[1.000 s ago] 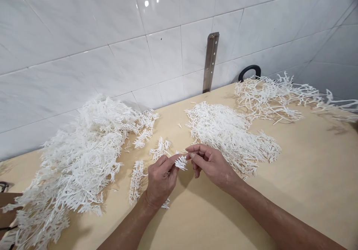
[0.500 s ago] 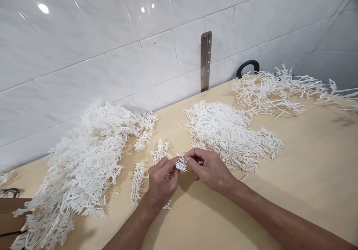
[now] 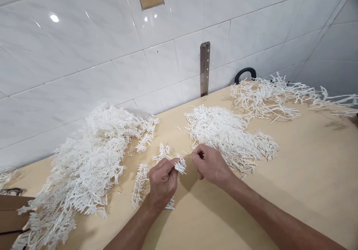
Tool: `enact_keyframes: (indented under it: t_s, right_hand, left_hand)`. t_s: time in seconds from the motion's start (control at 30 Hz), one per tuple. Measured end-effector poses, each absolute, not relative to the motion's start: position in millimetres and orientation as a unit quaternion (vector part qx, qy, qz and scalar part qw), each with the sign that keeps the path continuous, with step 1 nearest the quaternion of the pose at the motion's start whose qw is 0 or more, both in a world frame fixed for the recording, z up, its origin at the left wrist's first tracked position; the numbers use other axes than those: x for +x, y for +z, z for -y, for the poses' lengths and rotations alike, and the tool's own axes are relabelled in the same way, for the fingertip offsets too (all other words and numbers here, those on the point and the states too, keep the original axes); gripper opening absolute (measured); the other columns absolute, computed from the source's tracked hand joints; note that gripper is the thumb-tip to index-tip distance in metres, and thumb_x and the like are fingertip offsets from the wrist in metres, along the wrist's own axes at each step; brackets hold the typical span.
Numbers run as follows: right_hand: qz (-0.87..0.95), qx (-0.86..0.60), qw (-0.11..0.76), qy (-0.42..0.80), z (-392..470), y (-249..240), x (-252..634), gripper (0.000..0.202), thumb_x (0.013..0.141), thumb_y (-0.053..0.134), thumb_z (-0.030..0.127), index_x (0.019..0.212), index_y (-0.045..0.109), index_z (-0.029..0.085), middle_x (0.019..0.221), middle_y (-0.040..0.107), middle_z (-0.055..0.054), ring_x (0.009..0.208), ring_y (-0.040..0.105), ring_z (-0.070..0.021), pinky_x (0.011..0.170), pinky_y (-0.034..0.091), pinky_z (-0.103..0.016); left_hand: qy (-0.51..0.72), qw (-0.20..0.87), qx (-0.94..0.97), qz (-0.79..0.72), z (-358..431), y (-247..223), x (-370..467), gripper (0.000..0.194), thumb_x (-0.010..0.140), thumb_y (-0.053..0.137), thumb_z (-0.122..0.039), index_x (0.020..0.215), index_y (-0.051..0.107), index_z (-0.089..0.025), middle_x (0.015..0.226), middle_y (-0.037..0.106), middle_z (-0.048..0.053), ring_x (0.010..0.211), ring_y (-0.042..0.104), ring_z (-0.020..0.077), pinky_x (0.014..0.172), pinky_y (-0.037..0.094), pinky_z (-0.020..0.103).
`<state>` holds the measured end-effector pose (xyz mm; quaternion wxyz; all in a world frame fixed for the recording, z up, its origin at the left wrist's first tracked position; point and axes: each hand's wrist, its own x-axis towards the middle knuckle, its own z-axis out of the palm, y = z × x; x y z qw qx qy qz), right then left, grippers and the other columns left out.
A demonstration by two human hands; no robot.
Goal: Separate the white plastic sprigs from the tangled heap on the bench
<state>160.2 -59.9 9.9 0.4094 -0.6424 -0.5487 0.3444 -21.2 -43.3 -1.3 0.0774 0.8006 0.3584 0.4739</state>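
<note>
My left hand (image 3: pixel 162 183) is closed, pinching a small white branched plastic sprig (image 3: pixel 180 165) whose fine tips stick out past the thumb. To its right, my right hand (image 3: pixel 210 165) is closed with thumb and forefinger together, a short gap away from the sprig; a thin piece seems to show at its fingertips, too small to make out. Just beyond the right hand lies a heap of short white pieces (image 3: pixel 223 130). Loose white sprigs (image 3: pixel 140 183) lie beside and partly behind my left hand.
A big pile of white branched sprigs (image 3: pixel 95 168) covers the table's left side. Bare branched stems (image 3: pixel 268 97) lie at the back right, near a black curved handle (image 3: pixel 245 73). A metal strip (image 3: pixel 205 69) stands against the tiled wall. Glasses (image 3: pixel 11 192) and a cardboard box (image 3: pixel 13 214) are at far left.
My right hand has drawn away to the right from the sprig, opening a gap between the hands. My left hand keeps its pinch. The view has tilted up slightly.
</note>
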Motion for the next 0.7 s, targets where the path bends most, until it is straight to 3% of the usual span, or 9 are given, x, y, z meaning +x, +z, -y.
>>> enact_keyframes:
  t_s: [0.07,0.27,0.33,0.47,0.7]
  right_hand:
    - [0.522,-0.661,0.405,0.355,57,9,171,0.009,0.082,0.052,0.025,0.075,0.056,0.021,0.059,0.061,0.002,0.042,0.056,-0.0128,0.044,0.043,-0.024]
    - [0.587,-0.646,0.467,0.143,51,0,182,0.013,0.083,0.053,0.025,0.090,0.063,0.019,0.086,0.069,-0.007,0.065,0.063,-0.0184,0.065,0.051,-0.033]
    - [0.590,-0.625,0.474,0.192,54,3,179,0.018,0.085,0.054,0.028,0.096,0.065,0.019,0.089,0.069,-0.007,0.061,0.063,-0.0170,0.062,0.052,-0.032]
    - [0.579,-0.553,0.431,0.416,63,16,169,0.027,0.090,0.054,0.042,0.096,0.070,0.021,0.073,0.065,-0.001,0.043,0.055,-0.0116,0.044,0.048,-0.026]
    - [0.588,-0.524,0.444,0.428,65,15,162,0.019,0.085,0.060,0.036,0.088,0.072,0.021,0.085,0.067,-0.004,0.056,0.058,-0.0123,0.042,0.048,-0.023]
  left_hand:
    - [0.486,0.084,0.790,-0.365,43,-2,-23,0.024,0.088,0.054,-0.010,0.095,0.075,-0.018,0.060,0.051,-0.003,0.051,0.047,0.0076,0.049,0.036,0.019]
    - [0.474,0.126,0.795,-0.357,40,-2,-22,0.018,0.090,0.059,-0.017,0.093,0.077,-0.018,0.061,0.050,-0.003,0.054,0.048,0.0082,0.052,0.037,0.019]
    - [0.466,0.133,0.799,-0.356,41,0,-20,0.018,0.090,0.060,-0.017,0.094,0.077,-0.019,0.061,0.051,-0.002,0.055,0.048,0.0084,0.053,0.038,0.020]
    - [0.460,0.142,0.802,-0.353,43,2,-18,0.021,0.088,0.059,-0.013,0.095,0.077,-0.019,0.062,0.052,-0.002,0.055,0.049,0.0080,0.053,0.038,0.019]
    - [0.443,0.138,0.808,-0.363,42,-1,-19,0.024,0.085,0.058,-0.009,0.095,0.077,-0.020,0.061,0.052,-0.002,0.056,0.049,0.0087,0.052,0.037,0.019]
